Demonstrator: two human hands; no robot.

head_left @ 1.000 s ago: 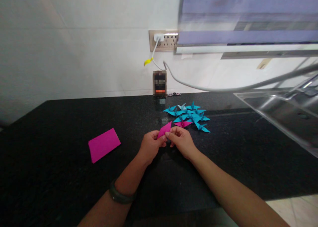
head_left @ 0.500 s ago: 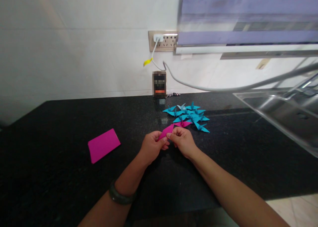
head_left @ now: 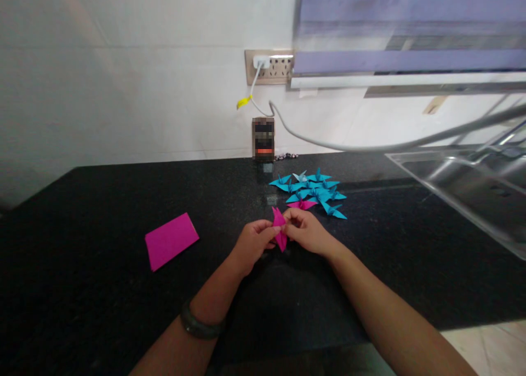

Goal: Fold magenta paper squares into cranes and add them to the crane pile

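Note:
A folded piece of magenta origami paper stands upright between my hands, its pointed ends up and down. My left hand pinches it from the left, thumb on its face. From the right, my right hand grips its other edge with thumb and fingers. Just beyond the right hand lies a finished magenta paper crane. Behind it sit several blue paper cranes in a cluster, with one pale crane among them. A stack of magenta paper rests on the counter to the left.
The black countertop meets a white wall. A phone-like device, its front pixelated, leans there beside a beaded string. A white cable runs from the socket. To the right is a steel sink.
The magenta origami piece has turned from a slant to nearly upright, and its folded flaps now stand apart. My right hand has shifted its hold slightly; the cranes and paper stack stay put.

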